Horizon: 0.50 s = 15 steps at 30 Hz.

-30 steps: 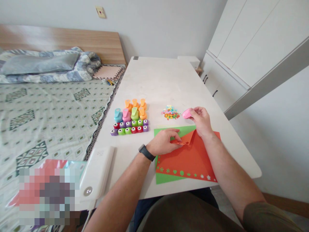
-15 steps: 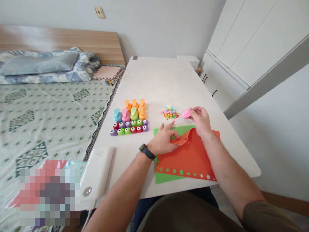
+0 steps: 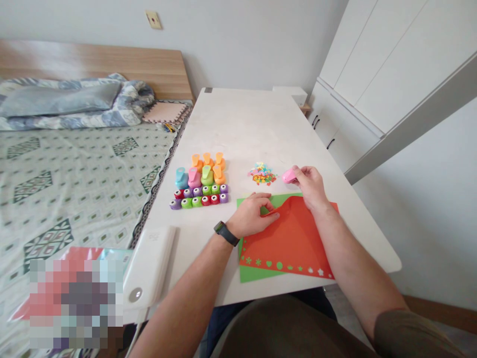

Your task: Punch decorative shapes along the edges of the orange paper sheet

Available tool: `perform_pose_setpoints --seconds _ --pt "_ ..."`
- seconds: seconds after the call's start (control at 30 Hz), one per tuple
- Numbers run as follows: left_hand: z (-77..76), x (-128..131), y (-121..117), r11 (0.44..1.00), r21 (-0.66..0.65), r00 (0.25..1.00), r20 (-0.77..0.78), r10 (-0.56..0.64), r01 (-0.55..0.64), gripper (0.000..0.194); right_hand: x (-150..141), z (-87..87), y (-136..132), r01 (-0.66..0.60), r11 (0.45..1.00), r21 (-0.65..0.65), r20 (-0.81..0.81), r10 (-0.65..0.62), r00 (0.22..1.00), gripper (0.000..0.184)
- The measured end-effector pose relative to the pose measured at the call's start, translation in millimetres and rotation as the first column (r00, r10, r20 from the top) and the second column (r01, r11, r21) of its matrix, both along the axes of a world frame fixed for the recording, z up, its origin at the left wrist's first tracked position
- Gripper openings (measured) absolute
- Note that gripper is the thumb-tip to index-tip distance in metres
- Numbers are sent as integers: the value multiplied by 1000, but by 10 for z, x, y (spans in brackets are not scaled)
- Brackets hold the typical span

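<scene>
My left hand (image 3: 256, 214), with a dark band on its wrist, is closed on the far left part of an orange sheet of paper (image 3: 290, 241), thumb on top and fingers curled at the edge. Cut-out shapes run along the sheet's near and left edges. Beneath lies a green sheet (image 3: 257, 275), showing at the borders. A pink craft punch (image 3: 289, 175) is gripped in my right hand (image 3: 312, 186) just beyond the sheets' far edge. The orange paper bulges upward between my hands. Left of the punch sits a pile of small colourful paper cut-outs (image 3: 263, 174).
Several craft punches (image 3: 201, 181) in mixed colours stand in rows on the left of the white table (image 3: 246, 119). A long white device (image 3: 151, 266) lies at the near left corner. The bed (image 3: 82, 174) adjoins the table's left side; white cabinets (image 3: 372, 64) stand right.
My left fingers have drawn back from the cut-out pile and curled in. The orange paper's raised edge has turned down, hiding its folded-up cut-outs. The pink punch has shifted very slightly right.
</scene>
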<state>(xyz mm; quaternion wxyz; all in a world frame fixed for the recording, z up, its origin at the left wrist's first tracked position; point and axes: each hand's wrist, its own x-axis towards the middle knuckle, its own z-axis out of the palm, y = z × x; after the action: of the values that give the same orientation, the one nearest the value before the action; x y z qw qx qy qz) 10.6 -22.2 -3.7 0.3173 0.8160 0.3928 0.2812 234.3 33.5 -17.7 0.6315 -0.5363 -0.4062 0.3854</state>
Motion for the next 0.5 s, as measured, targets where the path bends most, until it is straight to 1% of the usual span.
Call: perform_pose_setpoints --seconds 0.13,0.27,0.37,0.43,0.5 --pt "-6 -10 1 1000 22 1000 3 1 -2 19 95 -27 37 -20 1000 -4 63 20 998 46" --pt "-1 -22 4 1000 29 1000 3 1 -1 19 240 -18 119 -2 998 -68 178 14 984 45" --pt "17 -28 6 999 31 1000 -23 15 -14 19 412 20 251 6 992 -125 295 32 955 41" --pt "26 -29 7 999 33 998 -61 34 -32 23 563 73 380 0 986 -169 362 62 930 36" --pt "25 -28 8 998 38 994 -94 61 -58 29 733 152 529 22 973 -229 467 90 880 29"
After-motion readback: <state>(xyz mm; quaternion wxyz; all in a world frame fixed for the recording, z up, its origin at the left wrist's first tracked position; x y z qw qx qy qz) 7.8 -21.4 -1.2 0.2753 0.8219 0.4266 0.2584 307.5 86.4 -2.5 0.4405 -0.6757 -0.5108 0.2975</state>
